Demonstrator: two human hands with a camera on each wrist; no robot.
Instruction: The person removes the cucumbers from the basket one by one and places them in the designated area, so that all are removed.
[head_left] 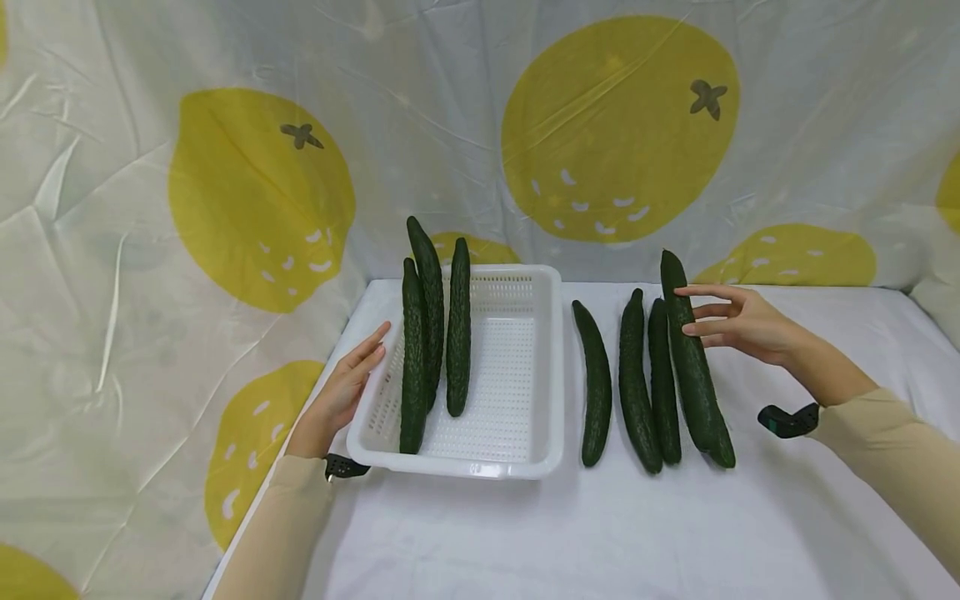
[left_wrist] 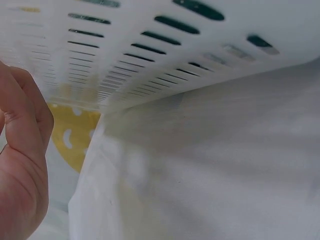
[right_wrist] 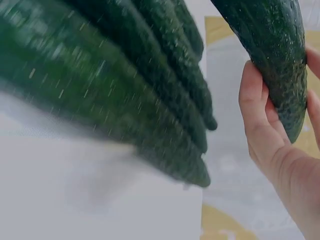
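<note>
A white plastic basket [head_left: 551, 367] has three dark green cucumbers [head_left: 458, 333] in it, their far ends leaning up by the back rim. My left hand [head_left: 345, 392] is at the basket's left wall, fingers extended; the left wrist view shows it beside the slotted wall [left_wrist: 125, 60], and contact is hard to tell. To the right of the basket, my right hand [head_left: 742, 325] grips a cucumber [head_left: 678, 304] between thumb and fingers. In the right wrist view this cucumber [right_wrist: 275, 65] is raised apart from the lying ones. It partly covers another cucumber [head_left: 722, 450] in the head view.
More cucumbers [head_left: 596, 383] lie lengthwise in a row on the white cloth-covered table [head_left: 600, 533], between the basket and my right hand. A lemon-print curtain [head_left: 435, 125] rises behind the table and along its left side.
</note>
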